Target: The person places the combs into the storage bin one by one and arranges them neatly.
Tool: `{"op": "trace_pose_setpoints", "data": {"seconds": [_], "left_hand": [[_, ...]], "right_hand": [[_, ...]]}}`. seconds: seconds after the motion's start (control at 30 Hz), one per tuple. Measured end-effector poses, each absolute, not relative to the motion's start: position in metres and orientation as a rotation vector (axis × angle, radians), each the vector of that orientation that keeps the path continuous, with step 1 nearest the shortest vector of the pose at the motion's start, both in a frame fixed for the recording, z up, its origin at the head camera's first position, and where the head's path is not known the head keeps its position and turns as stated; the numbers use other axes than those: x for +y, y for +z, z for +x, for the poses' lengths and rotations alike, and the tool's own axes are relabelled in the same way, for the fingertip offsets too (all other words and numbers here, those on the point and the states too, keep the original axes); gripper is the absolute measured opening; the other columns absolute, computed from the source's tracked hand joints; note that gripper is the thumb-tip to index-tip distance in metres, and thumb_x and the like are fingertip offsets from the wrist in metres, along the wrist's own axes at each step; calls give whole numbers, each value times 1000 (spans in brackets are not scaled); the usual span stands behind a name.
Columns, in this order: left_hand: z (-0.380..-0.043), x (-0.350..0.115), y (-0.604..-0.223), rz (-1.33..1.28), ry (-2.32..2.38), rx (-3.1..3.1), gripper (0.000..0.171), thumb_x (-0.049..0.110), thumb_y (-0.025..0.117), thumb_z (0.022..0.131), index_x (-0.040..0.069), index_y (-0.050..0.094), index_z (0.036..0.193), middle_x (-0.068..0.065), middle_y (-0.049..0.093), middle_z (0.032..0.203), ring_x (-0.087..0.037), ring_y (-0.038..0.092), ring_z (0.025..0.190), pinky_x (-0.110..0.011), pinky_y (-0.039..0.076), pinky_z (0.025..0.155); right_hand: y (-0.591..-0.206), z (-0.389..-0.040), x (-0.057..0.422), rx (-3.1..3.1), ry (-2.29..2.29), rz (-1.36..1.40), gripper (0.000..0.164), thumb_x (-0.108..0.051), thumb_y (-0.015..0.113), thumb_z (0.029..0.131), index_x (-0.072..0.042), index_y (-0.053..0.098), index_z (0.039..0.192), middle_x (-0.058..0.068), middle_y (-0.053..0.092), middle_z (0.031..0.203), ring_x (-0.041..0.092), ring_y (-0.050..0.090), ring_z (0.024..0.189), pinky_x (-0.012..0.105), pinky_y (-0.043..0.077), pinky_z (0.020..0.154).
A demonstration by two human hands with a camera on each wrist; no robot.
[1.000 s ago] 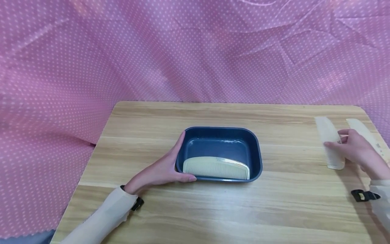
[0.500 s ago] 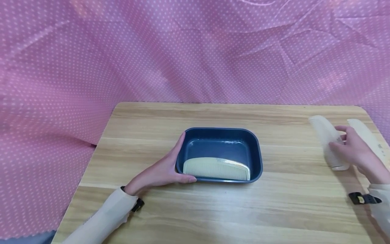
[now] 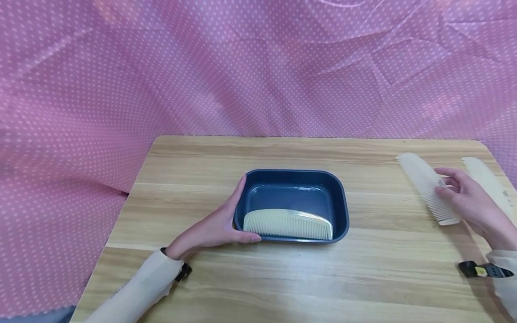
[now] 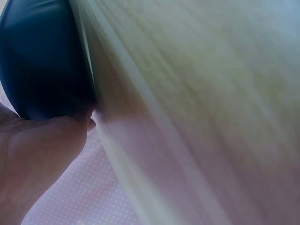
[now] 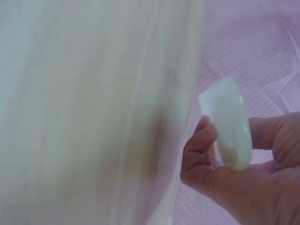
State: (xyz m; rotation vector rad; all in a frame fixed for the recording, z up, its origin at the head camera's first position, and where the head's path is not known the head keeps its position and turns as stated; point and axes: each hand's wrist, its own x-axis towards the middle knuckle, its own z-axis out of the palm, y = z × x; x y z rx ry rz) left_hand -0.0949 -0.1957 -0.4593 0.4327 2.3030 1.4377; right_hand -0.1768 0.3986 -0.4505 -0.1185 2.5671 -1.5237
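A dark blue rectangular box (image 3: pixel 299 174) stands on the table, its left end held by my left hand (image 3: pixel 216 226) between thumb and fingers. Inside it, along the near wall, lies a pale cream comb (image 3: pixel 286 223). At the right, my right hand (image 3: pixel 470 197) grips a second pale comb (image 3: pixel 420 181) by its spine, thumb on one face and fingers on the other. That comb slants, its teeth facing left and down. In the right wrist view the held comb (image 5: pixel 229 126) appears edge-on between thumb and fingers. A third comb (image 3: pixel 484 177) lies just beyond the right hand, partly hidden by it.
The wooden table (image 3: pixel 282 282) has rounded far corners. A pink polka-dot cloth (image 3: pixel 258 67) hangs behind it and along its left side. Both wrists wear black straps (image 3: pixel 484 270).
My right hand has raised its comb slightly and turned it, so its far end has swung left. The left hand, the box and the comb inside have stayed in place.
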Motion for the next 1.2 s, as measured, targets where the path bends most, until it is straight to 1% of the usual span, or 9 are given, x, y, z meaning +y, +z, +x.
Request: {"op": "trace_pose_setpoints", "data": {"seconds": [0.03,0.07,0.2,0.3,0.43,0.6,0.87,1.1,1.2], "left_hand": [[-95,-195,-459,428,1438,2300,141,43,96,84,55,-17,167,16,3,179,-16,14,162,-65,23,125],[-95,-195,-459,425,1437,2299,141,43,97,84,55,-17,167,16,3,179,-17,14,162,-66,24,125],[-95,-195,-458,418,1439,2300,142,43,97,83,55,-17,167,16,3,179,-18,15,162,-66,25,124],[-95,-195,-457,415,1440,2303,142,42,97,83,55,-17,167,15,3,179,-18,16,162,-65,25,124],[-95,-194,-456,415,1451,2295,142,42,97,83,56,-17,167,16,4,179,-17,16,162,-65,25,125],[-96,-193,-455,426,1453,2292,142,42,97,83,55,-17,167,15,5,179,-16,16,162,-65,25,125],[-95,-193,-453,426,1448,2296,143,41,97,83,54,-17,168,12,3,180,-18,15,162,-65,24,125],[-94,-193,-453,443,1454,2297,144,40,98,83,54,-18,168,11,6,180,-17,18,162,-63,25,125],[-94,-193,-453,453,1447,2305,143,40,97,84,52,-18,168,9,4,181,-20,15,163,-65,23,125]], "right_hand": [[-450,-176,398,2483,-1634,-111,50,4,53,111,-40,55,135,-15,59,109,-3,56,93,15,50,73],[-450,-175,396,2398,-1730,-102,52,5,53,111,-41,58,134,-15,60,109,-2,57,94,15,50,73],[-448,-174,389,2115,-2056,-63,51,10,57,109,-31,73,135,-9,70,109,1,64,97,16,53,74],[-446,-174,382,2082,-2113,-35,46,9,62,107,-26,76,134,-8,74,108,2,66,96,16,54,74],[-444,-173,372,2071,-2105,22,43,5,65,107,-25,77,135,-9,76,109,3,67,95,18,55,73],[-442,-172,364,1998,-2120,74,41,3,64,109,-25,79,135,-10,78,110,5,68,94,21,56,70],[-442,-172,349,1993,-2103,82,36,-1,67,108,-25,81,130,-9,77,105,6,69,89,22,56,67],[-436,-174,333,1929,-2130,71,33,-2,67,109,-21,80,132,-7,78,111,9,71,92,25,59,69],[-432,-174,326,1886,-2133,33,33,-2,65,110,-19,79,133,-5,78,113,10,72,94,26,60,70]]}}
